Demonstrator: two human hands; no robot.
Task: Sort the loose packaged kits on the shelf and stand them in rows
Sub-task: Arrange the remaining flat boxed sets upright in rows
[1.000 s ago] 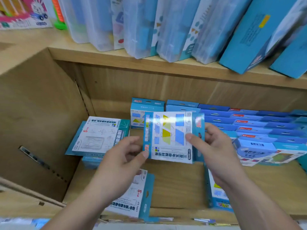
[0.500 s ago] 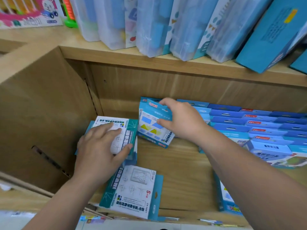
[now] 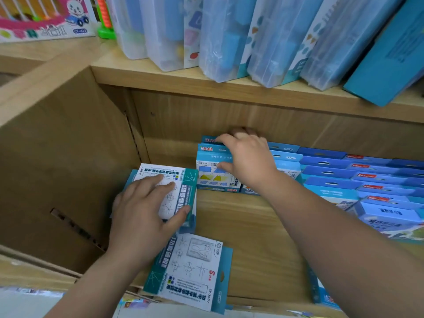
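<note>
My right hand grips a blue kit with coloured shapes, fingers over its top edge and thumb on its front. The kit stands upright at the left end of the back row, against another blue kit behind it. My left hand rests flat on a white-and-teal kit that tops a small stack at the shelf's left, thumb along its right edge. A second white-and-teal kit lies flat at the front edge. Rows of standing blue kits fill the right side.
A cardboard panel walls the shelf on the left. Bare wooden shelf floor lies between my arms. Another blue kit lies at the front right, partly under my right arm. The upper shelf carries clear plastic cases.
My left hand let go of the blue shapes kit and came down on the white-and-teal stack. My right hand carried the blue kit back and stood it in the row.
</note>
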